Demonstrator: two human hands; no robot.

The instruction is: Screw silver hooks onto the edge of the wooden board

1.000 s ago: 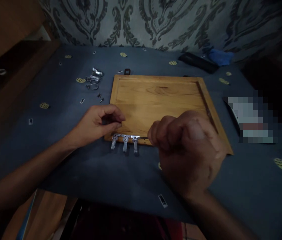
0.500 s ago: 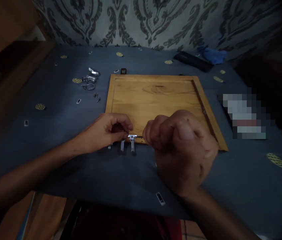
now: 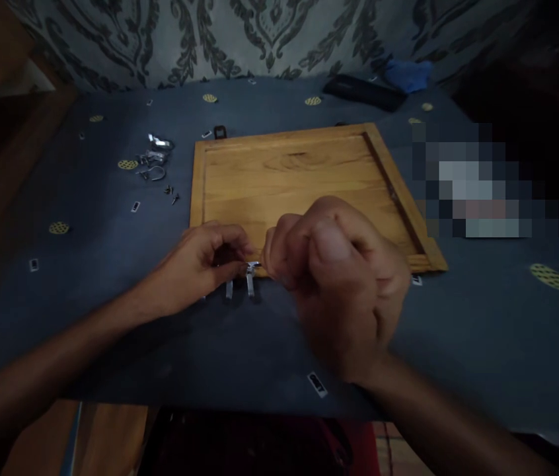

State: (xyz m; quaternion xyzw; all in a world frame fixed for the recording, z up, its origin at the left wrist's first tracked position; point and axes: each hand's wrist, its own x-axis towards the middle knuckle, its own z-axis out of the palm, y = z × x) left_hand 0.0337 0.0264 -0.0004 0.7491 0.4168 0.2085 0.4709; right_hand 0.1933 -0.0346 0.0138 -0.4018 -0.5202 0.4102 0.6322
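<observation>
A framed wooden panel (image 3: 279,178) lies on the cloth-covered table. At its near edge sits a small metal latch (image 3: 251,281), with a second metal latch (image 3: 229,289) to its left; both stick out past the edge. My left hand (image 3: 205,264) is closed, thumb and fingertips at the upper side of the first latch, steadying it. My right hand (image 3: 339,271) is a fist close on the right, wrapped around a screwdriver whose handle it hides. Only a bit of the thin shaft shows beside the latch, pointing left.
Several loose metal latches (image 3: 153,157) and a few small screws (image 3: 173,194) lie left of the panel. A dark elongated case (image 3: 363,92) and a blue cloth (image 3: 409,74) are at the back right. A blurred-out packet (image 3: 475,192) rests on the right. Patterned curtain (image 3: 269,33) hangs behind.
The view has shifted, so the panel sits further left and higher and looks turned slightly. My right fist has come closer to my left fingers, covering more of the screwdriver shaft.
</observation>
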